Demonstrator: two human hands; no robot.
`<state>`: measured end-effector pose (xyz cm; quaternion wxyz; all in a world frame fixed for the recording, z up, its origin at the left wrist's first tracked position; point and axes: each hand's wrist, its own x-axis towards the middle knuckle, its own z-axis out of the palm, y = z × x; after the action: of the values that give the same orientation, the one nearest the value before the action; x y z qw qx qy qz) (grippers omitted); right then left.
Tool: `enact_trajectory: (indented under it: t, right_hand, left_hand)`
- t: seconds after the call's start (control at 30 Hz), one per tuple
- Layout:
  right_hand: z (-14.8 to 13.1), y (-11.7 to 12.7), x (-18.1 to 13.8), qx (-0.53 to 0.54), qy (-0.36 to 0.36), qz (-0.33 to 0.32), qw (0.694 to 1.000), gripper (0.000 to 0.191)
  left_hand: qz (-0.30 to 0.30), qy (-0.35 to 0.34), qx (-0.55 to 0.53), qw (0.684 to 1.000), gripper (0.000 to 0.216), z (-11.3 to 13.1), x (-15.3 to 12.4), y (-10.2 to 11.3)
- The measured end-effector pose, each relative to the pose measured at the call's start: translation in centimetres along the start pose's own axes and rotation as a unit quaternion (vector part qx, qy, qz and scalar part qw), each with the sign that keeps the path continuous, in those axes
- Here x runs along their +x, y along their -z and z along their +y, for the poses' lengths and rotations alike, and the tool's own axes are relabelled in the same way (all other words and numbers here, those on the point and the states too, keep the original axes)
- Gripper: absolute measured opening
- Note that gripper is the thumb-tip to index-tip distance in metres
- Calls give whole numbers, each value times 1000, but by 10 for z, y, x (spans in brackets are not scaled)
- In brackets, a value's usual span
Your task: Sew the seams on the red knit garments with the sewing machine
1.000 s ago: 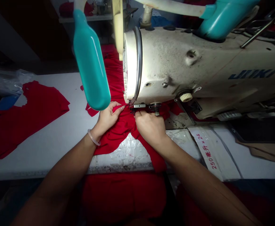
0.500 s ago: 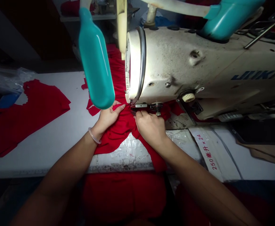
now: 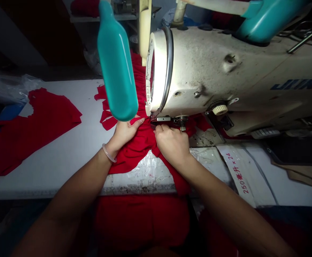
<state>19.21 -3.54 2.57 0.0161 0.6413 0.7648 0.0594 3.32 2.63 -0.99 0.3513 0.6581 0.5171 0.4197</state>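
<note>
One left hand (image 3: 125,132), pale bracelet (image 3: 109,153) at wrist: thumb and fingers pinching gathered red cloth (image 3: 136,151), fingers partly hidden by a turquoise paddle-shaped part (image 3: 118,71). One right hand (image 3: 172,142): fingers curled, tips hidden near the presser; whether it grips, cannot tell. Red cloth position: beneath the head of one cream sewing machine (image 3: 195,67), reaching the front edge. One separate red piece (image 3: 35,132): spread on white table (image 3: 83,153), left, well apart.
</note>
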Motion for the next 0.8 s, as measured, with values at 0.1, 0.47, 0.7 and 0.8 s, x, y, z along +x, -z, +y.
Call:
enact_trajectory:
  t: [0.1,0.47,0.7,0.8]
  right_hand:
    - [1,0,1,2,7,-9,1000,32]
    - [25,-1,-37,29,-15,23,999,29]
    - [117,-46,-77,-19,-85,118,989,37]
    - [128,-47,-84,6,-66,152,986,41]
  left_hand:
    - [3,2,-1,1000,25,0,1,2]
    - [47,-1,114,992,22,-14,9,25]
    - [8,-157,354,922,19,26,-21,7]
    - [-108,-163,348,917,27,35,-33,-3]
